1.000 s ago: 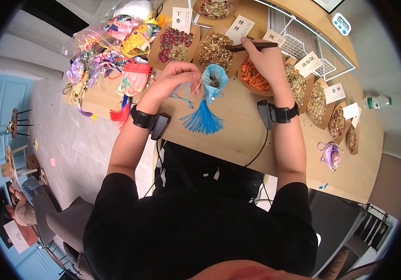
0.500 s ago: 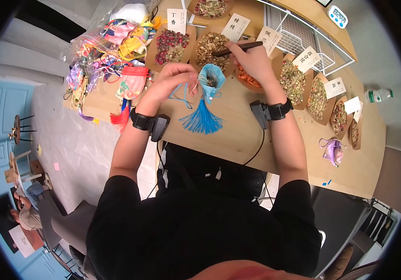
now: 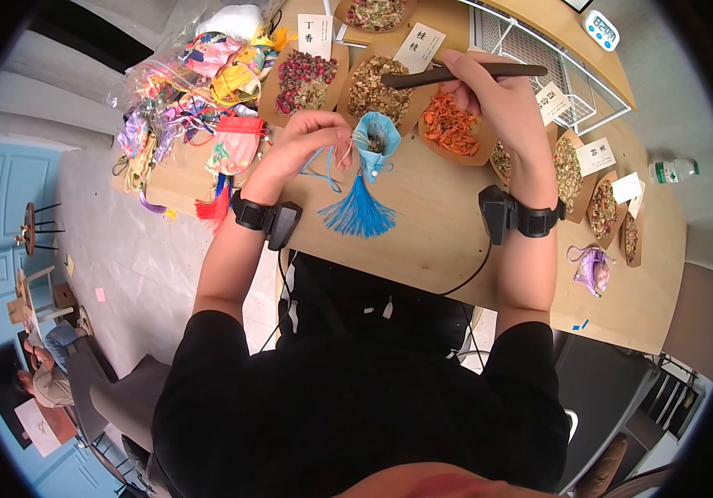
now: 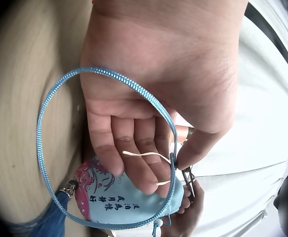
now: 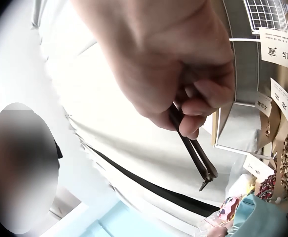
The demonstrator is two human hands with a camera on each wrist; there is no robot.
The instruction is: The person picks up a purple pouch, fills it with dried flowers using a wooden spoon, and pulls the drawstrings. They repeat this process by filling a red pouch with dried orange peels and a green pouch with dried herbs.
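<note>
Near the frame's upper centre, the left hand pinches the rim of a light-blue fabric pouch, seemingly to keep its mouth open, while the right hand, apart, grips slim dark-brown tweezers over tan dried chips

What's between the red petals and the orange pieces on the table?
Tan chips, shown in the head view between the red petals and the orange pieces; the dark tweezers' tip appears over them.
</note>
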